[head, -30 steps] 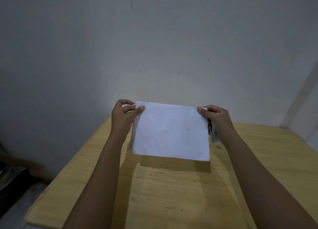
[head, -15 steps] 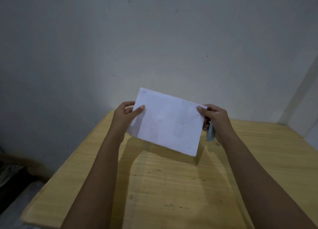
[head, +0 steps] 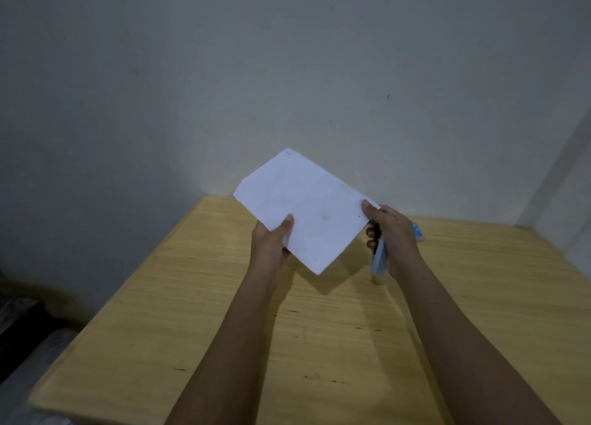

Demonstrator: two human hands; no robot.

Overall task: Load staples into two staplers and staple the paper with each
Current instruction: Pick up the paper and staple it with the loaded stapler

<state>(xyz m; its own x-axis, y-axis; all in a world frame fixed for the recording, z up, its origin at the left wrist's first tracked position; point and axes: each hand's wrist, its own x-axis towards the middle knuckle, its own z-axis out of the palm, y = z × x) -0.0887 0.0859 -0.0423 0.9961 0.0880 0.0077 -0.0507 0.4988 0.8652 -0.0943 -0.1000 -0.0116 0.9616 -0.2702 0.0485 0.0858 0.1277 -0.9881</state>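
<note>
White paper (head: 307,210) is hanging tilted above the far half of the wooden table (head: 224,312), with one corner pointing up at the wall and another down at the tabletop. Seen from the head camera, the left hand (head: 270,242) is pinching the sheet's lower-left edge. Its thumb is lying on top and the other fingers are tucked beneath, out of sight. The right hand (head: 393,232) is doing two jobs: its thumb is pressing on the sheet's right corner while the remaining fingers are curling round a light blue stapler (head: 380,258), also carried above the table. A small blue object (head: 419,232) is lying on the table near its far edge, half hidden behind the right hand. Whether it is the second stapler I cannot tell.

To my eye the person is lining up a corner for stapling. Doing it well means the left hand taking the sheet's whole weight and holding it taut. The right thumb then lets go so the stapler's mouth can slide over the corner, clear of the edge, before one firm squeeze.
</note>
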